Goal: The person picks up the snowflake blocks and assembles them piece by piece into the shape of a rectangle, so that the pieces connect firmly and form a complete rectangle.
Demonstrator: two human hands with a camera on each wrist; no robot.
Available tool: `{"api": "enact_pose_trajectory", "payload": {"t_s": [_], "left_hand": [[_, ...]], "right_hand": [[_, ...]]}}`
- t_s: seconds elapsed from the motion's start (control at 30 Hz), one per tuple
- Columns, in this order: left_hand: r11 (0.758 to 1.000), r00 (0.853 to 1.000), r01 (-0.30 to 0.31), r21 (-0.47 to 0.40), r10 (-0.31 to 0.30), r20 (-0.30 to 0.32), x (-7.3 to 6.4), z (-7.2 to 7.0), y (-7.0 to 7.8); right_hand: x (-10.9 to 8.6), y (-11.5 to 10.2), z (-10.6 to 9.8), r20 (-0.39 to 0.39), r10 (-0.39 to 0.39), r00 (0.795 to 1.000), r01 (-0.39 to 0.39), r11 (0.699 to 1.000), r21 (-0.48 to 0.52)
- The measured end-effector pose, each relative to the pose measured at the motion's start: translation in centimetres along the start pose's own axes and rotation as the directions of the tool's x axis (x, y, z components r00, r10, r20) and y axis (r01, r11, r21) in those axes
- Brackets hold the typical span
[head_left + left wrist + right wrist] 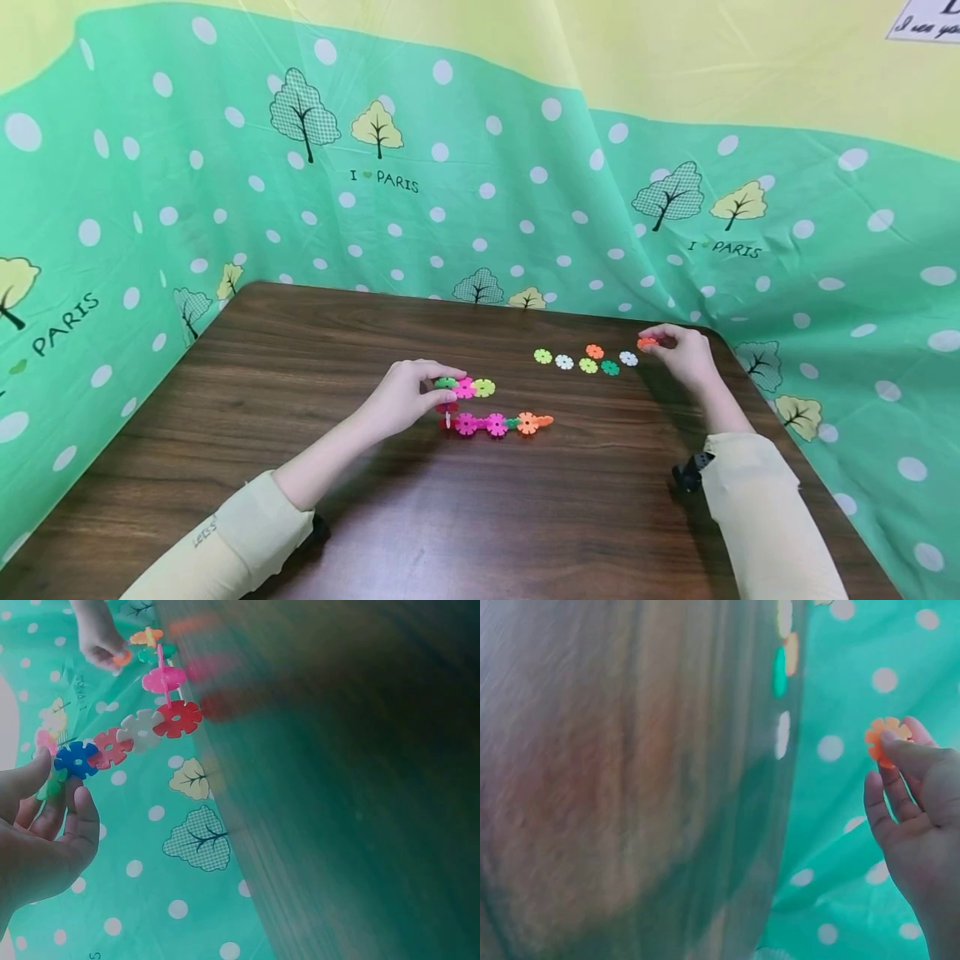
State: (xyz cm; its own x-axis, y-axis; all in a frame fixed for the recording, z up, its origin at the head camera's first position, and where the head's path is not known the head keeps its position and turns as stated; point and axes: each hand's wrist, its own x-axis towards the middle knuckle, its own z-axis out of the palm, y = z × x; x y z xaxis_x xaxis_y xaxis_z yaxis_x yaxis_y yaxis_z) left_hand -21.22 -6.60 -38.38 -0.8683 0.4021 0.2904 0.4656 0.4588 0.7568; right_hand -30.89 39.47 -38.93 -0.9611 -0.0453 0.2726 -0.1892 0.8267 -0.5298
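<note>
My left hand [405, 396] pinches one end of a chain of snowflake discs [496, 425], toothed plastic pieces slotted together. In the left wrist view the chain runs from green at the fingers through a blue disc [77, 759], a white disc [141, 730] and a red disc [179, 718] to pink, green and orange pieces. Its bend shows in the head view, with a yellow-green disc [484, 387] on the upper arm. At the table's far right, my right hand [686, 358] pinches a single orange snowflake disc [887, 742] between thumb and fingers, raised off the surface.
Several loose discs lie toward the back of the brown wooden table [300, 350], among them a green disc [610, 367], a white disc [628, 358] and an orange disc [594, 352]. A green dotted curtain [420, 208] hangs around the table's back and sides.
</note>
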Motion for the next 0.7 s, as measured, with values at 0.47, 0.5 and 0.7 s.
{"api": "enact_pose_trajectory", "payload": {"t_s": [0.47,0.5,0.7], "left_hand": [[1.000,1.000,0.010,-0.003,-0.010,-0.002,0.0,-0.1,0.0],[1.000,1.000,0.010,-0.001,-0.010,-0.004,0.0,-0.1,0.0],[1.000,1.000,0.004,0.007,-0.004,-0.008,0.1,0.1,-0.1]], "right_hand": [[0.0,-6.4,-0.6,-0.054,-0.100,0.994,0.105,0.988,0.110],[-0.1,-6.9,-0.7,-0.057,-0.110,0.992,0.116,0.986,0.121],[-0.8,-9.8,-0.6,-0.056,-0.146,0.988,0.154,0.975,0.160]]}}
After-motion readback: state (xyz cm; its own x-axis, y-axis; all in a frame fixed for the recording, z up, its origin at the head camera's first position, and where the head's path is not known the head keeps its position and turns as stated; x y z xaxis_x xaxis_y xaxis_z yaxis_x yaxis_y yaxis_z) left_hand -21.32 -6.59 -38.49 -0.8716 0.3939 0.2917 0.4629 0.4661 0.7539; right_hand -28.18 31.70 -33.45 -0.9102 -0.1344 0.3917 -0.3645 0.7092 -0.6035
